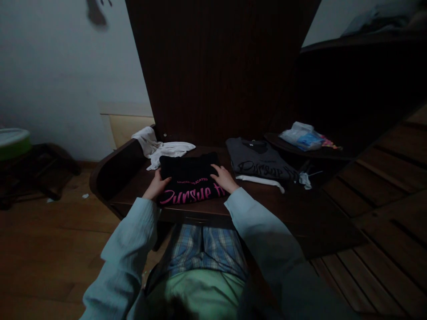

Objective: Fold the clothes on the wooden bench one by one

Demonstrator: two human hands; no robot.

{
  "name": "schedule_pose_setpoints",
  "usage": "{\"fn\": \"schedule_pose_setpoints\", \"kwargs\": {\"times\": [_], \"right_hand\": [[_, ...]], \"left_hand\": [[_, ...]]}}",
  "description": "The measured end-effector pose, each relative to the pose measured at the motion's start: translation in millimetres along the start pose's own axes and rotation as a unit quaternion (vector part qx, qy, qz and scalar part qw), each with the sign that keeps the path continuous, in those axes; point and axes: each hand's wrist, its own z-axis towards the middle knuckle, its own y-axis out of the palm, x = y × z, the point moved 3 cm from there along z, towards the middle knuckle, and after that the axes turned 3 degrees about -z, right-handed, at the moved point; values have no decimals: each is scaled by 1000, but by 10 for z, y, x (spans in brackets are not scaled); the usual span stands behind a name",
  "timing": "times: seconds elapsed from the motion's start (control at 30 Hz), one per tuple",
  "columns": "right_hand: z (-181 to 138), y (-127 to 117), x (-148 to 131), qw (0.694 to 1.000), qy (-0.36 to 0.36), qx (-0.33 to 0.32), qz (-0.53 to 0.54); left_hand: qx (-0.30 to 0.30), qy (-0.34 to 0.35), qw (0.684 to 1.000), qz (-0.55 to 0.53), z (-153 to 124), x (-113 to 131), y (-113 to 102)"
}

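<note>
A folded black T-shirt (188, 178) with pink lettering lies on a dark wooden surface (267, 209) in front of me. My left hand (155, 186) rests at its left edge, fingers curled against the cloth. On the shirt's right side lies my right hand (224, 177), fingers spread flat. Both arms wear light blue sleeves.
A folded grey T-shirt (256, 161) with dark lettering lies to the right. White cloth (163, 149) is bunched behind the black shirt. A plastic bag (303, 135) sits on a dark tray at the right. A dark wooden panel (213, 66) stands behind.
</note>
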Motion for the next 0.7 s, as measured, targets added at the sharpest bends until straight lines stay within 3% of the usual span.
{"fn": "schedule_pose_setpoints", "kwargs": {"times": [0.13,0.3,0.4,0.5,0.6,0.7], "right_hand": [[42,-289,-165,996,-70,44,-15],[105,-1111,-58,979,-122,159,-43],[158,-1684,266,967,-102,215,-86],[188,-2119,712,956,-63,255,-133],[172,-2266,1166,948,-19,273,-162],[108,-2152,1514,943,38,273,-186]], "left_hand": [[-13,176,984,37,-102,423,36],[-44,271,961,38,-156,1071,323],[-69,320,945,-4,-52,1384,771],[-135,356,923,-58,105,1554,1401],[-177,350,916,-85,231,1547,2032],[-192,311,924,-113,265,1419,2496]]}}
